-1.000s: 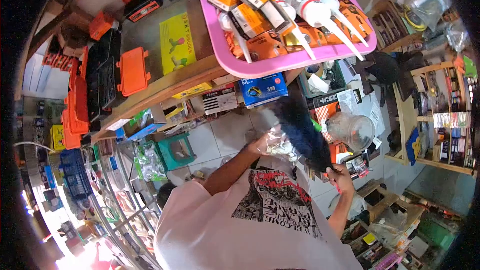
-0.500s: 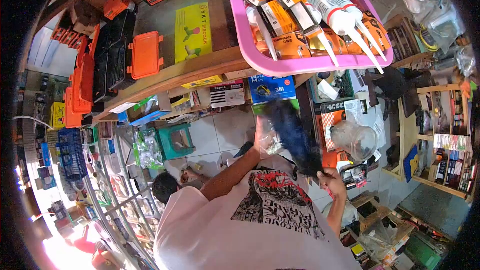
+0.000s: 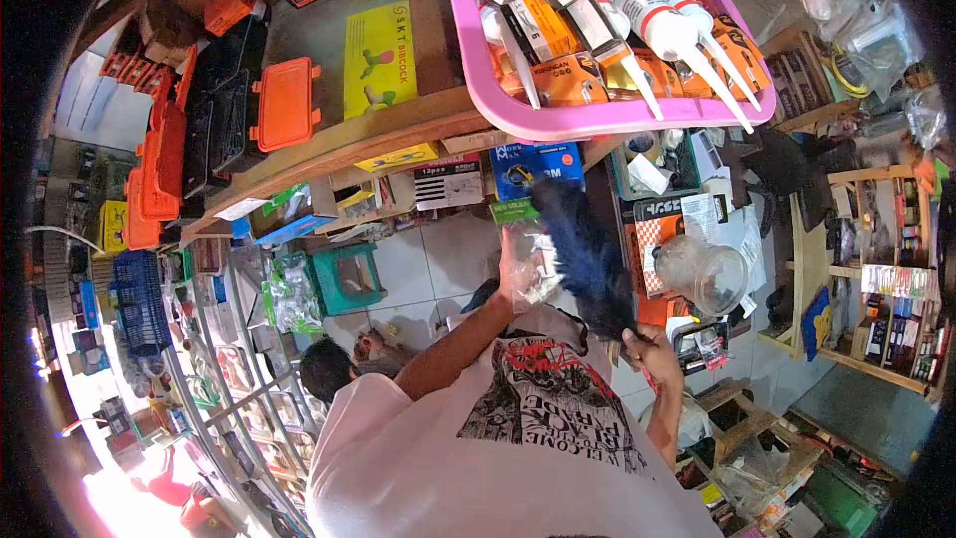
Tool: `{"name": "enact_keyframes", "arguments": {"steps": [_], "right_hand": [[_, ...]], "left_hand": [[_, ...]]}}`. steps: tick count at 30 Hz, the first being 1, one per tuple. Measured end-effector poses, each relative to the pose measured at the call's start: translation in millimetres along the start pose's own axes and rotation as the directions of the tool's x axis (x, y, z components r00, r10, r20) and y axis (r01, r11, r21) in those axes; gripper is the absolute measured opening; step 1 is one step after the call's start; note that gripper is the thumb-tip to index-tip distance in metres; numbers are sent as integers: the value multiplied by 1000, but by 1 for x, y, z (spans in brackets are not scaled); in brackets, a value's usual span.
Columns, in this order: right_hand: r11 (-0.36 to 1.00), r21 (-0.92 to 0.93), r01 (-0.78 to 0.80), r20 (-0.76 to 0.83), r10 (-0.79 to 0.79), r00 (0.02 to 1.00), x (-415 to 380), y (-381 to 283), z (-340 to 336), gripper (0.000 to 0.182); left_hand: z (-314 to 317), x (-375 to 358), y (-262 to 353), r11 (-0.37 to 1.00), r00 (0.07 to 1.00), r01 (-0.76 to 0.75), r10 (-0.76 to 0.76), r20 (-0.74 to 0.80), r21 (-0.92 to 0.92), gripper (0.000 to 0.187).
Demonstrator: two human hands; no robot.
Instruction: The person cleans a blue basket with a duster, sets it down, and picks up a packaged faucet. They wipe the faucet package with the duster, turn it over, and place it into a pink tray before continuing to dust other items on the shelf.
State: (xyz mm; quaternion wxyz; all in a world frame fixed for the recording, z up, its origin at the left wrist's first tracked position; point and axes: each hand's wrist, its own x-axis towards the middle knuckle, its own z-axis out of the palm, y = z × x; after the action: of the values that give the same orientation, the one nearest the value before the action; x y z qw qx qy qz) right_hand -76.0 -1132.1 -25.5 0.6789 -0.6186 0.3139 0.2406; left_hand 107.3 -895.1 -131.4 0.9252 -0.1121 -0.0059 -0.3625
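Note:
In the head view, my left hand is wrapped round a clear plastic packet with a green header card, just below a blue 3M box. What is inside the packet looks whitish and is hard to make out. My right hand grips the lower end of a fluffy dark blue-black duster, whose head slants up and left beside the packet, its tip near the blue box.
Above my hands is a pink tray of tubes and small boxes on a wooden counter. A clear jar stands right of the duster. Another person is low at the left, near a green stool.
The view has shifted slightly. The duster has moved a little left, and the packet with its green header shows more clearly beside it. Both hands keep their hold.

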Motion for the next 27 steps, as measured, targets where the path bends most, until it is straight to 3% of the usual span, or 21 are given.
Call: {"name": "enact_keyframes", "arguments": {"steps": [1,2,3,4,5,6,7,8,10,12,16,17,19,22,23,24,27], "right_hand": [[999,-41,16,52,-14,999,2,8,-6,30],[996,-81,34,104,-26,994,4,13,-9,30],[997,-68,36,72,-31,997,6,13,-8,29],[998,-55,37,40,-35,999,8,12,-5,29],[998,-42,37,8,-36,999,9,11,0,28],[998,-18,55,-83,-56,995,9,10,5,27],[997,2,77,-172,-75,982,9,7,10,26],[995,20,101,-259,-92,961,9,4,14,25],[980,96,176,-329,-136,935,9,3,20,23],[944,166,286,-347,-216,913,10,5,22,23],[964,148,220,-363,-154,919,20,19,31,32],[953,207,223,-366,-136,920,24,12,38,42],[972,165,170,-353,-103,930,45,12,39,44],[965,250,75,-262,-7,965,56,-6,40,56],[948,313,53,-233,23,972,61,-10,38,56],[926,375,28,-200,51,978,64,-13,37,56],[781,624,-22,-54,72,996,66,-5,16,51]], "left_hand": [[33,3,-10,996,949,-77,90,-303,55,63],[62,8,-16,983,800,-131,183,-571,132,63],[45,10,-7,997,876,21,-57,-479,-80,75],[19,8,-1,990,974,90,-109,-199,-105,80],[11,10,3,980,984,163,-152,96,-111,85],[4,10,4,968,906,234,-181,383,-96,91],[-1,-4,3,985,993,107,-113,-36,-136,97],[17,8,-5,978,986,163,-158,45,-133,100],[58,8,-9,973,930,180,-120,-348,147,102],[41,9,-12,955,948,178,-102,-302,236,98],[-6,10,-30,787,962,158,15,-274,597,90],[-14,9,-36,795,972,161,-26,-233,585,79],[-44,3,-54,531,943,275,15,-333,802,83],[-26,7,-81,74,918,395,-66,-391,916,82],[-47,16,-91,-72,959,279,-25,-281,958,79],[-53,26,-100,-218,987,158,-1,-162,963,76],[-11,30,-97,-665,951,198,-48,-305,720,78]]}}
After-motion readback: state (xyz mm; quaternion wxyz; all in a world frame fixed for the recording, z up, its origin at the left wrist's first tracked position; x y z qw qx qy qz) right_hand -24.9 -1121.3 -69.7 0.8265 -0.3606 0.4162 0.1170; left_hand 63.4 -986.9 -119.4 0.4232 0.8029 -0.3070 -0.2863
